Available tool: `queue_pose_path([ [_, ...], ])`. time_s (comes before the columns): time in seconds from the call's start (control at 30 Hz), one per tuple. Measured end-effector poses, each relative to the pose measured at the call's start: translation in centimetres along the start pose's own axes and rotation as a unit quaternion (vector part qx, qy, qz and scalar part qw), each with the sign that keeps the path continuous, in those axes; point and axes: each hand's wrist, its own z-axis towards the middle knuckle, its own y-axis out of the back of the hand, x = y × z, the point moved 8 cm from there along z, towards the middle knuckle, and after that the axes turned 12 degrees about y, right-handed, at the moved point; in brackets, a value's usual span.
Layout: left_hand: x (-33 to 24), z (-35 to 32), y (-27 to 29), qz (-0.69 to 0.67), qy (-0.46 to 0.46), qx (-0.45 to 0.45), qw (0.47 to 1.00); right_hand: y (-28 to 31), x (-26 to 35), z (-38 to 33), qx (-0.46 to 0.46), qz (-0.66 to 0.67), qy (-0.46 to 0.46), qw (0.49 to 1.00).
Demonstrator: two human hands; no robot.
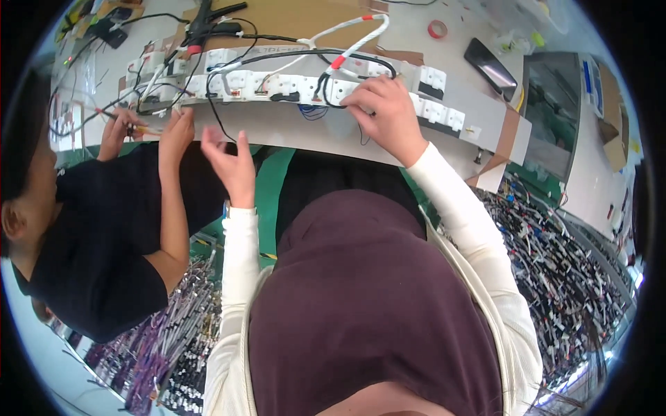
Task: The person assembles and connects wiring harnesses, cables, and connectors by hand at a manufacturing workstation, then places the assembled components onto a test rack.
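Maroon top (374, 298) is filling the space nearest the camera, and beyond it both hands are reaching to the edge of the table (298, 130). The right hand (388, 114) is bending over a row of white blocks (281, 84), its thumb and fingertips drawn narrow beside the foot of the cable (359, 44); whether they are pinching a strand I cannot tell, since the hand is covering that spot. The cable is arching above the row in a white sleeve, its lower end meeting the blocks just left of the right hand. The left hand (232, 163) is hovering in front of the row, blurred, fingers spread wide and apparently holding nothing; a black wire (214, 111) is hanging near it. Handling this well probably means steadying the block with one hand while the other is guiding the strand near its end, not tugging on the sleeve. Blue wires (313, 111) are dangling below the row, where a cuff could be snagging them, and the cable's own loop is crowding the right hand from above. At the left, a co-worker (104, 229) is working close by, hands (179, 132) among other wires, leaving the left hand little elbow room. Farther back, a black clamp (201, 31), a tape roll (437, 29) and a phone (489, 69) are lying clear of the reach.
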Motion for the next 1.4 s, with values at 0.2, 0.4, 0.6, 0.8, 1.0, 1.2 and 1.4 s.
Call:
queue_pose_path([
  [0.2,6.7,-7.1,-1.9,-0.128,0.161,0.162,0.965,-2.0,-2.7,0.9,0.177,0.106,-0.159,0.966],
  [0.4,15.3,-18.4,0.1,-0.148,0.28,0.174,0.932,-0.6,-2.1,0.9,0.195,0.108,-0.193,0.956],
  [0.6,19.9,-21.4,2.5,-0.109,0.28,0.247,0.921,-0.6,-1.3,1.3,0.16,0.128,-0.049,0.977],
  [0.8,26.1,-24.8,9.0,-0.059,0.256,0.241,0.934,-0.7,-0.3,1.8,0.206,-0.022,-0.05,0.977],
  [1.0,21.9,-22.4,11.4,-0.175,0.288,0.25,0.908,-1.8,-1.5,3.7,0.329,-0.052,-0.148,0.931],
  [1.2,6.0,-17.4,4.0,-0.359,0.2,0.398,0.82,-4.8,0.6,6.2,0.426,-0.223,-0.058,0.875],
  [1.4,-2.9,-15.9,-1.5,-0.439,0.169,0.418,0.777,-3.7,-0.1,4.6,0.387,-0.124,-0.137,0.903],
])
